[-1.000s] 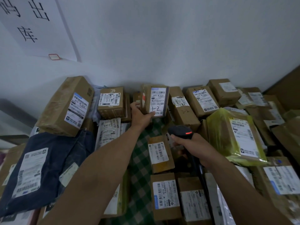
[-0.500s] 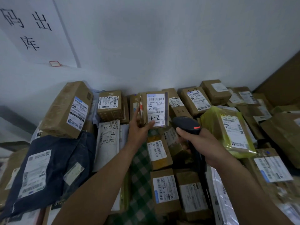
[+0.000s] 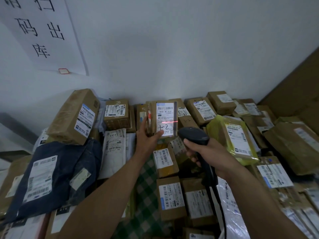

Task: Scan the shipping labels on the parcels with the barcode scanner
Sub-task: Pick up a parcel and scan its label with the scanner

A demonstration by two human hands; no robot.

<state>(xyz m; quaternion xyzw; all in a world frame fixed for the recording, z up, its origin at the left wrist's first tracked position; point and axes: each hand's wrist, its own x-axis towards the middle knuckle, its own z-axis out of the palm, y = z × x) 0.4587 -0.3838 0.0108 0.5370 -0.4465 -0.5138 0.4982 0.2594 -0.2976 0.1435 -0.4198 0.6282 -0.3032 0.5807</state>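
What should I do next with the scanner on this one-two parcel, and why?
Probably swing the scanner in your right hand slightly left. Its red line covers only the right part of the label and runs off its right edge, while your left hand holds the parcel upright, facing you.

Both forearms [image 3: 107, 195] are bare throughout (as are the left hand [image 3: 148, 141] and right hand [image 3: 209, 156]).
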